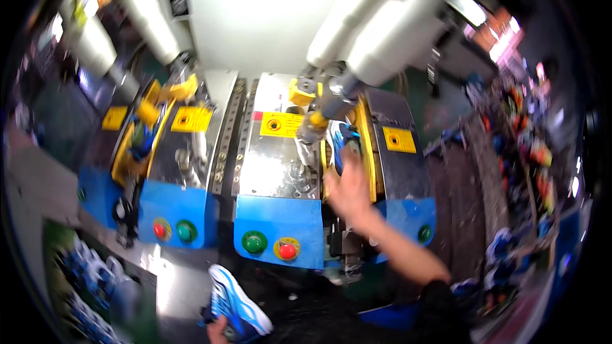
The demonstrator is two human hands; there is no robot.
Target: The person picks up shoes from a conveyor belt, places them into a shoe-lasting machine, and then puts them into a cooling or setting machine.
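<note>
Low at the front, my left hand [217, 330] is closed on a blue-and-white sports shoe [237, 302], its sole turned partly into view. My right arm stretches forward to the right-hand station of a pressing machine. There my right hand [349, 191], a little blurred, grips the near end of a second blue-and-white shoe [343, 135], thumb on one side and fingers on the other. That shoe sits between yellow side pads [365, 137], beneath a metal press head [312, 129]. The fingertips are partly hidden against it.
The left-hand station [137, 143] has similar yellow pads. Green [254, 242] and red [287, 251] buttons sit on the blue front panels. Slanted white cylinders [395, 25] overhang the machine. Several shoes line a rack [95, 274] at lower left; more crowd shelves [523, 153] at right.
</note>
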